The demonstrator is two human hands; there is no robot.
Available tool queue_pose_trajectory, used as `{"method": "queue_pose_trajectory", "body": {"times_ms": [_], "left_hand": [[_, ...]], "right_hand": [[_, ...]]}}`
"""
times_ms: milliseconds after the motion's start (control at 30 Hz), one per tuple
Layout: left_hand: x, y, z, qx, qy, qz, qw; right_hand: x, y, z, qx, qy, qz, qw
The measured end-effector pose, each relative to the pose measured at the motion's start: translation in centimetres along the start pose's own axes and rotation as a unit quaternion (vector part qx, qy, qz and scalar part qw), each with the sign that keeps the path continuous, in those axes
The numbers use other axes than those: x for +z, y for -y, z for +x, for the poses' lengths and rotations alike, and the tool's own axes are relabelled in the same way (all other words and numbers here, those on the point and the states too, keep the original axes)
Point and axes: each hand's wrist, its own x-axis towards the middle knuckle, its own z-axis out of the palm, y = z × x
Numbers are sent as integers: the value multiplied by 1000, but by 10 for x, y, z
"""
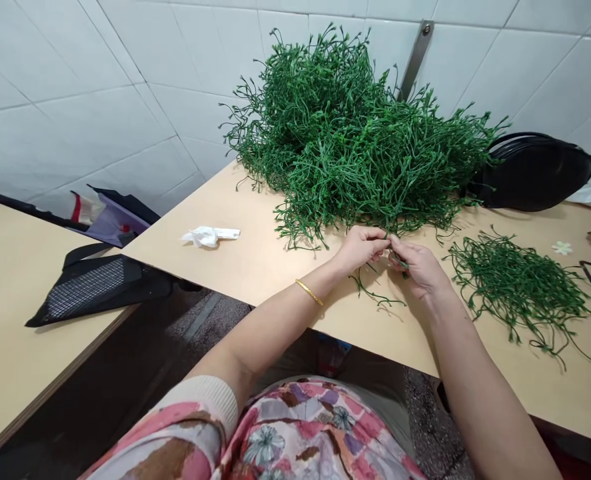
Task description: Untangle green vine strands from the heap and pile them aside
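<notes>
My left hand [364,248] and my right hand [418,265] meet at the front of a large heap of green artificial stems [345,140]. Thumb and fingers of each hand are pinched together on a thin green plastic stem [401,261], partly hidden by the fingers. A few loose stems [375,297] lie on the table just below my hands. To the right of my right hand, a smaller pile of green stems [522,287] is spread on the tabletop.
A black bag [535,172] stands behind the smaller pile, near a pale flower piece [562,248]. White crumpled tissue [210,236] lies left on the table [255,267]. A black mesh bag [95,287] rests across the left table's edge. The tiled wall [190,53] closes the back.
</notes>
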Motion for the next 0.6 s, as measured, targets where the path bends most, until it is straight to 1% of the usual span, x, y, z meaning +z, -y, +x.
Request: {"method": "queue_pose_trajectory", "body": {"times_ms": [100,267,367,533,600], "left_hand": [[0,2,1,-8,4,-14,1000],[-1,7,5,-60,-3,-54,997],[1,8,6,-47,-10,-62,997],[6,10,6,-28,-10,-41,999],[7,11,5,-11,-2,-19,1000]], "right_hand": [[0,0,-2,-7,11,-41,999],[1,2,-4,-30,32,-109,993],[4,1,-5,-40,40,-124,991],[3,-8,-8,4,20,-118,993],[1,-11,-13,4,28,-129,991]]}}
